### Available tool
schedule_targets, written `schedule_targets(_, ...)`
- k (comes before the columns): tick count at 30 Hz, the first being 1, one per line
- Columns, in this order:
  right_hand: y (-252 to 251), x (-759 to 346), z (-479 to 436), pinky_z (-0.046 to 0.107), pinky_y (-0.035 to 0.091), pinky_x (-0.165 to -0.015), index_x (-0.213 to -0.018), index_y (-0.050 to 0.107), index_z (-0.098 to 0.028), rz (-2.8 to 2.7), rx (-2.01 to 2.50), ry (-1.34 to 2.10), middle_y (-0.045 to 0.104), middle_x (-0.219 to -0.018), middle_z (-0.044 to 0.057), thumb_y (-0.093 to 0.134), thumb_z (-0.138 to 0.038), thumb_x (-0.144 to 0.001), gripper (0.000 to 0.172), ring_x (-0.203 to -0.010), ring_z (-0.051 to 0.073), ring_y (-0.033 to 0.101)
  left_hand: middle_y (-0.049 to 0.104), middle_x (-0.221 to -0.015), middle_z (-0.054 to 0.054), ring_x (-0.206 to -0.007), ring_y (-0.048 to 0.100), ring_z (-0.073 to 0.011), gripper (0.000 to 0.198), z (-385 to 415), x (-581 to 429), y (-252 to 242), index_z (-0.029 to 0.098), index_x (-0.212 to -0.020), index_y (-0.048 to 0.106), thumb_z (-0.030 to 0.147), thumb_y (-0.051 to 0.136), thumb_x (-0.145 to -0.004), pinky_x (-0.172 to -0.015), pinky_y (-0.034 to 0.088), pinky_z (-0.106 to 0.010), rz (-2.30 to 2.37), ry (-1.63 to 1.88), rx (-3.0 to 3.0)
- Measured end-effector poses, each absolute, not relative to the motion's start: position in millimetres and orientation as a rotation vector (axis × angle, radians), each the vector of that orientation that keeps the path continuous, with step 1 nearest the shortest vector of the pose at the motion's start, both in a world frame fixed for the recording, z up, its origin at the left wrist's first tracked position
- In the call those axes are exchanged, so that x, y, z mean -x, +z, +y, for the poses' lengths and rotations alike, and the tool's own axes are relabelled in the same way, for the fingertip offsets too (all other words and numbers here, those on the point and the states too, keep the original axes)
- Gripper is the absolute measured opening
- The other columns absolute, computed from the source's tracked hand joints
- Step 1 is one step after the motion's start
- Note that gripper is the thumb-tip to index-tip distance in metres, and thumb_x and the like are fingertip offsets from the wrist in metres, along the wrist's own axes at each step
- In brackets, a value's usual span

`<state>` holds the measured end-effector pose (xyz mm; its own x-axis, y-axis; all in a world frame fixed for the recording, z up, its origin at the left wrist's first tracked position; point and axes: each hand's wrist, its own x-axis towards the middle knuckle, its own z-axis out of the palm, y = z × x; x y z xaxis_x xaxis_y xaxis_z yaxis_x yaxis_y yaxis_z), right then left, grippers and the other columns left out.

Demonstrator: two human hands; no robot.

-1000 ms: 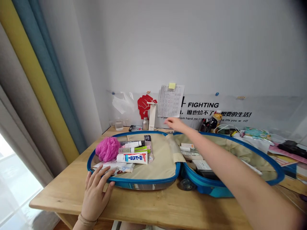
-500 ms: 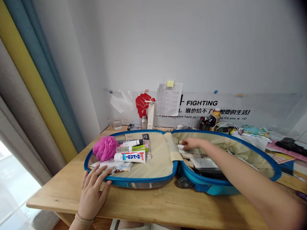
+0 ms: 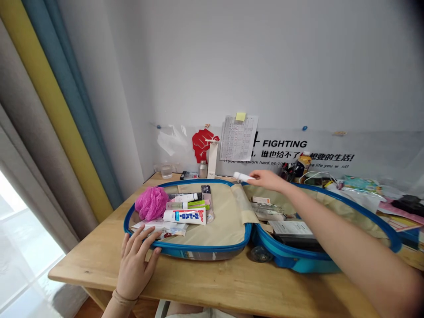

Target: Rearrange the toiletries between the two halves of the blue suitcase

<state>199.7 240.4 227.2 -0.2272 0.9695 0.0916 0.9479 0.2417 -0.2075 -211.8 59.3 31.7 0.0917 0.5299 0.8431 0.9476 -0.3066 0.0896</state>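
Observation:
An open suitcase (image 3: 215,248) with a blue rim and beige lining lies on the desk. My right hand (image 3: 267,180) is closed on a small white capped bottle (image 3: 244,177), held above the far side of the right half. My left hand (image 3: 137,260) rests on the near left rim, fingers spread, beside a flat white packet (image 3: 172,228). In the left half lie a pink bath puff (image 3: 151,203), a toothpaste tube (image 3: 184,216), a clear tube with a green part (image 3: 177,205) and a white tube with a black cap (image 3: 185,198).
The right half holds a black-and-white box (image 3: 288,228) and clear packages (image 3: 266,211). Behind the suitcase stand a glass (image 3: 166,170), a silver bottle (image 3: 202,169), a white lamp (image 3: 213,160) and a yellow-capped bottle (image 3: 304,164). Bags and papers (image 3: 364,185) crowd the right side.
My right hand has risen out of the suitcase's right half with the white bottle, moving up and slightly left over the far rim. My left hand stays on the rim. The view has shifted slightly.

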Motion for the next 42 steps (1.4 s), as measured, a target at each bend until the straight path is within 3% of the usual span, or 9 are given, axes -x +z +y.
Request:
schedule_targets(4, 208, -103, 240, 0.025, 0.049, -0.072, -0.107, 0.072, -0.025, -2.452, 1.570, 0.226, 0.075, -0.105, 0.003, 0.065, -0.042, -0.082, 0.031, -0.089, 0.020, 0.068, 0.066, -0.123, -0.006, -0.131, 0.048, -0.0261, 0.036, 59, 212, 32, 0.030, -0.124, 0.060, 0.030, 0.052, -0.089, -0.120, 0.019, -0.046, -1.444, -1.117, 1.883)
schedule_targets(9, 183, -17, 241, 0.032, 0.052, -0.080, -0.096, 0.072, -0.019, -2.598, 1.467, 0.284, 0.074, -0.098, 0.005, 0.067, -0.044, -0.085, 0.028, -0.087, 0.017, 0.067, 0.061, -0.132, -0.007, -0.139, 0.041, -0.0254, 0.045, 55, 208, 33, 0.029, -0.136, 0.052, 0.029, 0.051, -0.091, -0.122, 0.016, -0.045, -1.433, -1.077, 1.886)
schedule_targets(15, 167, 16, 241, 0.038, 0.052, -0.087, -0.099, 0.074, -0.024, -2.605, 1.407, 0.320, 0.074, -0.106, 0.004, 0.070, -0.038, -0.082, 0.023, -0.100, 0.025, 0.066, 0.037, -0.156, -0.012, -0.150, 0.020, -0.0272, 0.066, 43, 191, 24, 0.025, -0.153, 0.026, 0.030, 0.052, -0.093, -0.121, 0.022, -0.047, -1.463, -1.066, 1.881)
schedule_targets(22, 163, 27, 235, 0.034, 0.050, -0.090, -0.095, 0.076, -0.025, -2.540, 1.328, 0.430, 0.075, -0.104, 0.001, 0.071, -0.022, -0.079, 0.017, -0.104, 0.027, 0.066, 0.030, -0.160, -0.008, -0.151, 0.018, -0.0253, 0.067, 40, 186, 23, 0.027, -0.154, 0.023, 0.026, 0.051, -0.093, -0.123, 0.021, -0.044, -1.478, -1.101, 1.871)
schedule_targets(27, 195, -31, 246, 0.026, 0.053, -0.082, -0.093, 0.074, -0.023, -2.470, 1.337, 0.557, 0.075, -0.100, 0.000, 0.069, -0.025, -0.084, 0.010, -0.091, 0.018, 0.070, 0.030, -0.160, -0.006, -0.151, 0.018, -0.0230, 0.066, 40, 186, 25, 0.026, -0.154, 0.024, 0.024, 0.051, -0.094, -0.123, 0.019, -0.039, -1.448, -1.103, 1.865)
schedule_targets(32, 224, -160, 257, 0.023, 0.053, -0.066, -0.111, 0.066, -0.017, -2.307, 1.587, 0.622, 0.073, -0.106, 0.010, 0.054, -0.039, -0.094, 0.031, -0.073, 0.013, 0.070, 0.031, -0.160, -0.006, -0.151, 0.019, -0.0227, 0.065, 41, 184, 26, 0.026, -0.154, 0.025, 0.024, 0.051, -0.094, -0.123, 0.020, -0.038, -1.439, -1.118, 1.866)
schedule_targets(37, 202, -256, 236, 0.028, 0.054, -0.074, -0.094, 0.071, -0.016, -2.347, 1.819, 0.688, 0.073, -0.095, 0.011, 0.073, -0.042, -0.075, 0.032, -0.084, 0.022, 0.070, 0.031, -0.160, -0.006, -0.151, 0.020, -0.0250, 0.066, 41, 184, 26, 0.028, -0.154, 0.024, 0.025, 0.051, -0.094, -0.123, 0.023, -0.043, -1.435, -1.132, 1.858)
schedule_targets(42, 168, -282, 216, 0.032, 0.051, -0.082, -0.099, 0.072, -0.019, -2.467, 1.920, 0.729, 0.071, -0.104, 0.010, 0.078, -0.044, -0.060, 0.046, -0.096, 0.028, 0.067, 0.034, -0.158, -0.006, -0.149, 0.026, -0.0296, 0.067, 41, 185, 24, 0.031, -0.154, 0.024, 0.027, 0.052, -0.093, -0.121, 0.029, -0.050, -1.449, -1.150, 1.853)
